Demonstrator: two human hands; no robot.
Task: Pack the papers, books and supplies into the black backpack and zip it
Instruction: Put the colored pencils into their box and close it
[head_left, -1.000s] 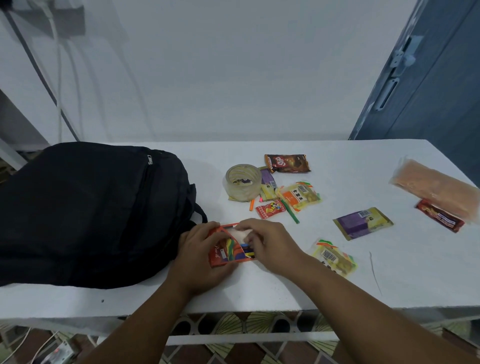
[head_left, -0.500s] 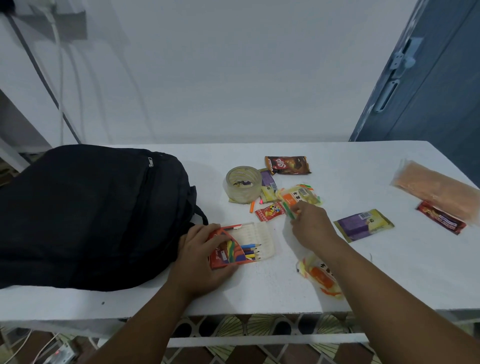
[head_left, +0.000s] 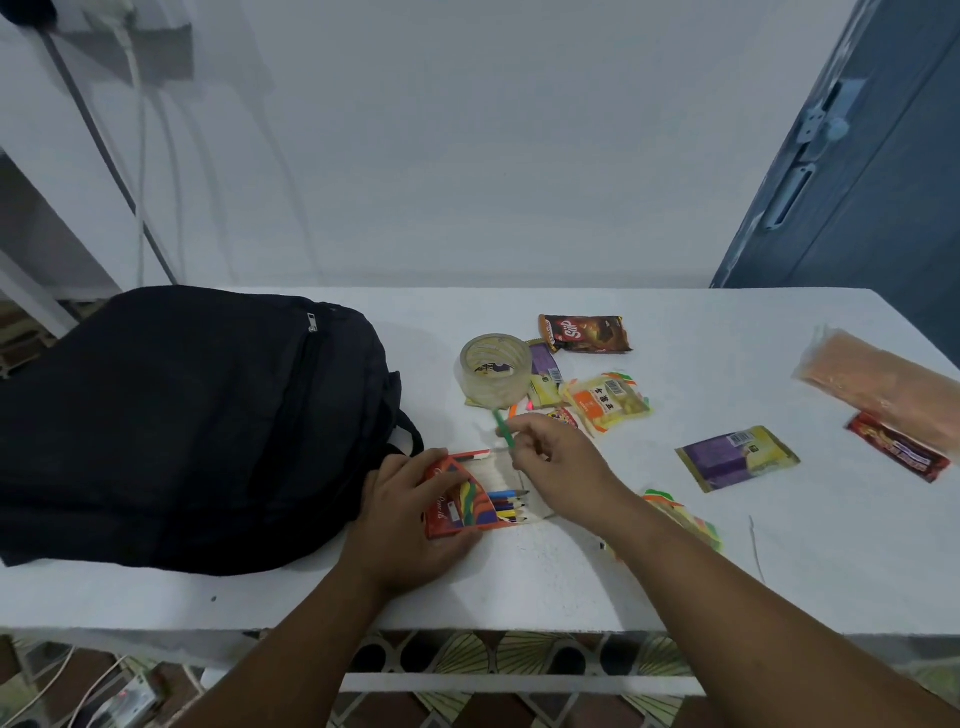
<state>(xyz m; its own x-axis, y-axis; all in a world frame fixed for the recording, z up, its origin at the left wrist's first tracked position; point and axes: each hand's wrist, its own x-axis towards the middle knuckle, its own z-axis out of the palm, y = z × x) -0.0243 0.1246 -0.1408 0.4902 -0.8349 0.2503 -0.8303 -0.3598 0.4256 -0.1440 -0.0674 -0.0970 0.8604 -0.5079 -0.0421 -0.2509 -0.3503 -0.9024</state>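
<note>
The black backpack (head_left: 182, 426) lies flat on the left of the white table (head_left: 519, 597), its zip shut. Beside it, my left hand (head_left: 410, 525) holds an orange box of coloured pencils (head_left: 462, 499), whose white inner tray is slid out to the right with several pencils showing. My right hand (head_left: 556, 462) pinches a green pencil (head_left: 503, 427) just above the tray's far end. A roll of clear tape (head_left: 496, 371) stands behind my hands.
Snack packets lie scattered: a brown one (head_left: 584, 333), a yellow one (head_left: 610, 400), a purple-yellow one (head_left: 737, 457), a red bar (head_left: 896, 451) and an orange bag (head_left: 883, 384) at the right. Another packet (head_left: 691, 525) lies partly under my right forearm. A blue door (head_left: 857, 182) stands at right.
My right hand slid the tray out, reached to the packets by the tape, picked up the green pencil and brought it back over the tray. My left hand kept its hold on the box.
</note>
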